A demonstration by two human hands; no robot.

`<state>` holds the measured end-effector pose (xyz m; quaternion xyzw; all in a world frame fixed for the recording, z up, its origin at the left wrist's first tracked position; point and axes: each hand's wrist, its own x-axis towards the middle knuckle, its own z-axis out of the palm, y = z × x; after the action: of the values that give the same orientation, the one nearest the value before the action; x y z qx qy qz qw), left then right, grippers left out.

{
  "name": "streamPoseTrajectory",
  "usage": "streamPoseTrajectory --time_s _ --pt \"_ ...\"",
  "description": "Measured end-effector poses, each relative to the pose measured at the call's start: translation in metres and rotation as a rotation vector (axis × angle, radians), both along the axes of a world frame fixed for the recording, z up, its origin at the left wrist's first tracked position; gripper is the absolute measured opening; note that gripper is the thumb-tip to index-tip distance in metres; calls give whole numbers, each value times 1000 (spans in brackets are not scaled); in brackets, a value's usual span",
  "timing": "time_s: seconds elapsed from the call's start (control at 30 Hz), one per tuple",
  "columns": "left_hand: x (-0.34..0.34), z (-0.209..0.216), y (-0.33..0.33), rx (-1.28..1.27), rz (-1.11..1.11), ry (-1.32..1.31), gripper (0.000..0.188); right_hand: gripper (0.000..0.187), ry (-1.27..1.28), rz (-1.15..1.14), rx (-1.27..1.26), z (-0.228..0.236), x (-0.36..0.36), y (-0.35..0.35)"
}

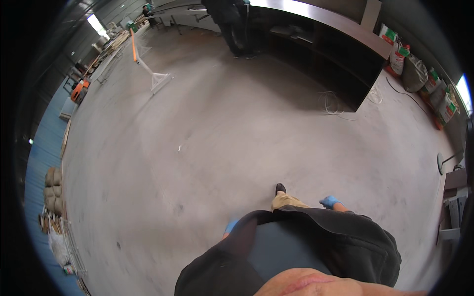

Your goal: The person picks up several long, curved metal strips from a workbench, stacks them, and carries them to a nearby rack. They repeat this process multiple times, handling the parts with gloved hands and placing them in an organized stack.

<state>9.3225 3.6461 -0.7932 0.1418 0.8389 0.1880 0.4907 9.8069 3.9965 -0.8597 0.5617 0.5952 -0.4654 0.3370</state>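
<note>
My right hand, in a blue glove, hangs beside my body over the grey floor. Its fingers look loosely bent and apart, and no object shows in them. On the other side, my left hand wears a blue glove too. The dark jacket covers most of it, so its fingers are hidden. Neither hand touches anything that I can see. One dark shoe and a tan trouser leg stick out ahead of me.
Ahead to the right stands a long dark counter with open shelves; loose cable lies at its foot. A person in dark clothes stands behind it at the left. Sacks line the right wall. A white stand with an orange bar is far left.
</note>
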Motion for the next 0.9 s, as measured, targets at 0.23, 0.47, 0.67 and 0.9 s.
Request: streamPoseTrajectory --time_s 0.23,0.47,0.67,0.9 --pt "-55 20 102 -50 366 -112 35 54 259 -3 219 96 -114 160" --pt "-123 31 259 158 695 -200 33 60 211 53 215 148 -234 280" --pt "-211 37 280 65 453 -192 32 55 152 86 128 124 -298 310" --pt "-372 95 301 -80 757 -110 30 61 142 -21 193 166 -407 355"
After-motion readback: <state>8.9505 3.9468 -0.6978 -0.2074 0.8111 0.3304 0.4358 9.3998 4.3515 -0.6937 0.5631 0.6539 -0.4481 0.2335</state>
